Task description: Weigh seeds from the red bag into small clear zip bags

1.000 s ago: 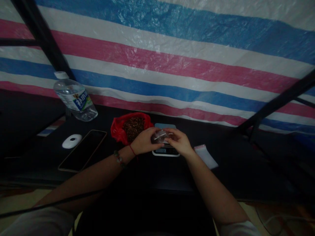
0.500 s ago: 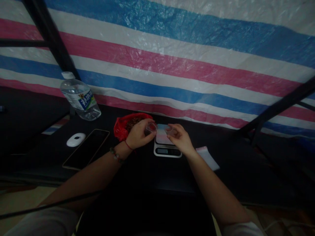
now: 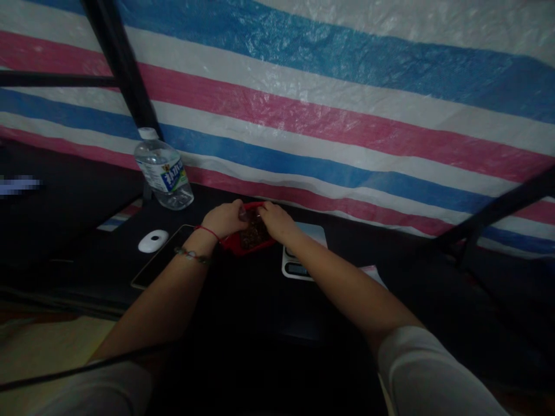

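Observation:
My left hand (image 3: 224, 221) is at the left rim of a red plastic bag (image 3: 243, 249), fingers closed round a small clear plastic cup-like piece (image 3: 243, 214). The bag lies open and holds loose dark-brown bits (image 3: 255, 236) too small to name. Over the bag's right side is my right hand (image 3: 277, 221), its fingers curled down towards the bits. A clear glint shows at those fingertips; what they grip is mostly hidden. A white digital kitchen scale (image 3: 318, 232) stands just right of the bag, partly behind my right forearm.
A large clear bottle (image 3: 163, 170) with a white cap stands at the back left. A white oval case (image 3: 153, 241) and a dark phone (image 3: 160, 263) lie left of my arm. A small plastic bag (image 3: 375, 274) is beyond my right forearm. Striped sheeting (image 3: 329, 115) hangs behind, between black bars.
Both hands have moved left: the right from above the scale to over the red bag, the left to the bag's left side. The camera view has shifted slightly left.

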Tool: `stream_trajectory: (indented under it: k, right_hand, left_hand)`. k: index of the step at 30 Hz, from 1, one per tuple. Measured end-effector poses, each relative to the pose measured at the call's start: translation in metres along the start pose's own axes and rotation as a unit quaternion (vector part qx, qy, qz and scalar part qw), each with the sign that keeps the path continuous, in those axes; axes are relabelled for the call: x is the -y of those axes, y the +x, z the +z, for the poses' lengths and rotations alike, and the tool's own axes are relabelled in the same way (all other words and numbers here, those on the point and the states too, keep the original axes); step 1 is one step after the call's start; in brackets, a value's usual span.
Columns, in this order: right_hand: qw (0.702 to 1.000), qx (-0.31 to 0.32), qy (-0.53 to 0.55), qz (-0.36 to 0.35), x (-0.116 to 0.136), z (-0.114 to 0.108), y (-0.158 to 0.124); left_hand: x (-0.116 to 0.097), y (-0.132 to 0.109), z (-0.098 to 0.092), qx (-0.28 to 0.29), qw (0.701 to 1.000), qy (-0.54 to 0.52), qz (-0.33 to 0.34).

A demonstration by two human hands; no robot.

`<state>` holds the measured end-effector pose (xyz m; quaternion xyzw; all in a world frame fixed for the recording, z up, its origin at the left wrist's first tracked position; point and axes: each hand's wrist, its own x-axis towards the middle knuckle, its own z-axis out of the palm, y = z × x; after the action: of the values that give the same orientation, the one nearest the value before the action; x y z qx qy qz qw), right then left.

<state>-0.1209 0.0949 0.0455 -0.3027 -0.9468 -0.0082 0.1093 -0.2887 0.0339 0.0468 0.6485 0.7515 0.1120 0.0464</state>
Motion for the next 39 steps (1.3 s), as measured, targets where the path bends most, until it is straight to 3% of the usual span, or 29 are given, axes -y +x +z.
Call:
stream_trajectory:
  k: [6, 12, 17, 27, 30, 33, 36, 39]
  right_hand:
    - [0.996, 0.056, -0.054, -0.036, -0.005, 0.007, 0.022]
    - [0.991, 0.087, 0.016, -0.102, -0.03, 0.01, 0.029]
    - [0.982, 0.096, 0.087, -0.134, -0.032, 0.009, 0.026]
    - [0.969, 0.101, 0.216, -0.066, -0.028, 0.016, 0.027]
    - [0.949, 0.088, 0.301, -0.032, -0.03, 0.029, 0.027]
    - [0.906, 0.06, 0.42, 0.002, -0.032, 0.037, 0.026]
    - [0.866, 0.033, 0.499, 0.015, -0.031, 0.033, 0.024]
    - [0.857, 0.003, 0.516, 0.009, -0.032, 0.021, 0.019]
  left_hand:
    - [0.003, 0.002, 0.007, 0.047, 0.999, 0.002, 0.023]
    - [0.002, 0.003, 0.01, 0.031, 0.999, -0.018, 0.022]
    - [0.002, 0.003, 0.013, 0.005, 0.996, -0.081, 0.039]
    - [-0.001, 0.002, 0.01, -0.036, 0.989, -0.138, 0.036]
    - [-0.002, 0.001, 0.008, -0.061, 0.984, -0.161, 0.044]
    - [-0.003, 0.0, 0.004, -0.121, 0.975, -0.184, 0.04]
    - [-0.003, -0.002, 0.001, -0.184, 0.958, -0.218, 0.019]
    - [-0.002, -0.003, -0.002, -0.202, 0.952, -0.23, 0.002]
